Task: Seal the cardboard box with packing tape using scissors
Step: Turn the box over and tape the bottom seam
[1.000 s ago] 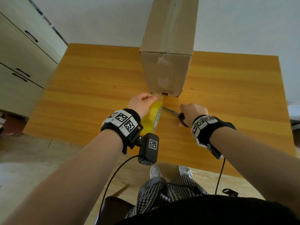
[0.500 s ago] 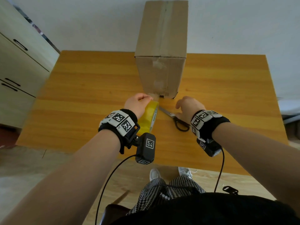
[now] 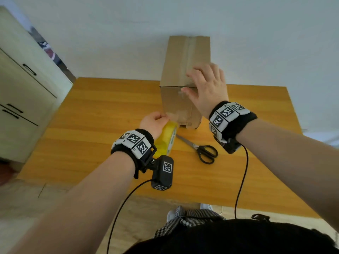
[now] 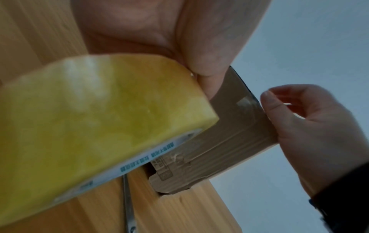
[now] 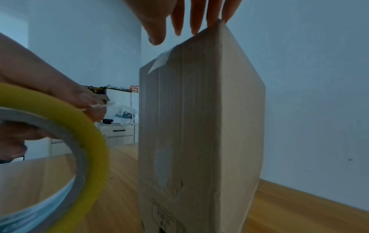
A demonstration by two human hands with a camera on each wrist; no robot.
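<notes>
Precariously, a spread right hand [image 3: 207, 90] steadied the tall cardboard box [image 3: 185, 61]; the left hand [image 3: 154, 122], gripping the yellow tape roll [image 3: 166, 142], risked toppling it by tugging.

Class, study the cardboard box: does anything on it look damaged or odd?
Yes. The cardboard box has a small tear low on its near face, and the bottom edge by the table looks ragged and gapped.

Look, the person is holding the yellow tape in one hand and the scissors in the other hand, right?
Not quite. The left hand does hold the yellow tape, but the right hand isn't holding the scissors. They lie on the wooden table, and the right hand is open, up at the top of the cardboard box. The head view shows it.
</notes>
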